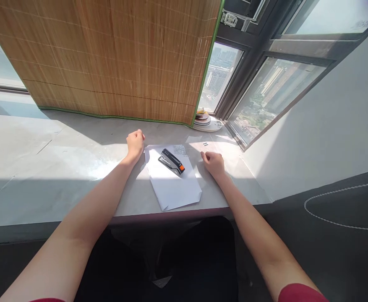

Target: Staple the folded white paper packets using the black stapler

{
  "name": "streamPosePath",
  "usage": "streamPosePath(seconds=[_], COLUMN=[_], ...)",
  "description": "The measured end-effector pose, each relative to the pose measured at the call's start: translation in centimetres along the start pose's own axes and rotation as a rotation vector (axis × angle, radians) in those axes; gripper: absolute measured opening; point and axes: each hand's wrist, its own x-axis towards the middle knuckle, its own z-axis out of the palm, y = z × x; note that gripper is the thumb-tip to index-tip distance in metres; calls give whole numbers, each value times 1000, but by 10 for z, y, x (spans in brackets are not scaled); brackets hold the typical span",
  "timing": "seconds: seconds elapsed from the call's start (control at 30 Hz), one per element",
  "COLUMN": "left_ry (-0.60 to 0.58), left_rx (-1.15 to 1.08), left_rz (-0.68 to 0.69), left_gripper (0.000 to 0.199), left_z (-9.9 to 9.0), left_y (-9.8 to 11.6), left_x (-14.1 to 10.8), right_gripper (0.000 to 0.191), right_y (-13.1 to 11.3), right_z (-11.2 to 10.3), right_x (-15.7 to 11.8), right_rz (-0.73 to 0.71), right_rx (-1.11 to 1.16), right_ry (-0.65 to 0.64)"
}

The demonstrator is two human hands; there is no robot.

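Note:
A black stapler (172,162) with an orange end lies across white paper sheets (177,188) on the pale ledge. Left of the paper's top corner, my left hand (135,144) rests in a loose fist, with nothing seen in it. On the paper's right side, a little apart from it, my right hand (214,164) is curled closed on the ledge, also with nothing showing in it. Just beyond that hand lie small dark staple strips (205,144). The near corners of the paper are bent or folded.
A bamboo mat (117,58) with a green edge hangs over the back of the ledge (45,163). Stacked plates (207,123) stand in the back corner by the window. A white wall (322,126) rises at the right, and a white cord (306,205) loops near it.

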Motion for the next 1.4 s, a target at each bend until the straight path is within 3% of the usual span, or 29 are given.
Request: streamPosePath(seconds=[0.07,0.13,0.2,0.33,0.43,0.63,0.83,0.9,0.97,1.03,1.2,1.4], left_ry=[-3,-4,-7,-14,-17,-26,-53,-63,-77,-91,-116,-149], left_rx=[-4,-3,5,27,35,27,50,54,66,87,127,142], left_rz=[-1,-3,0,-1,1,0,-9,-6,6,14,3,16], left_gripper=[47,46,45,44,44,46,45,44,45,48,53,52], left_z=[0,1,0,-1,-2,-1,-3,-4,-5,-5,-4,-5], left_y=[-2,-3,-4,-5,-4,-3,-3,-3,-4,-5,-6,-5], left_x=[1,2,2,2,1,1,1,1,1,1,1,-1], right_gripper=[48,43,46,44,36,34,30,35,46,49,42,46], right_y=[-29,-60,-86,-103,-82,-6,47,64,78,84,66,60], right_z=[2,9,21,42,36,-8,-35,-39,-40,-38,-29,-28], right_x=[-10,-24,-37,-49,-51,-52,-38,-32,-26,-22,-17,-17], right_rz=[-119,-233,-257,-180,-134,-30,-25,102,324,434,321,291], right_rx=[283,470,504,431,387,206,273,242,111,-72,-468,-534], right_ry=[-65,-230,-333,-302,-263,-75,-53,92,213,171,10,-27])
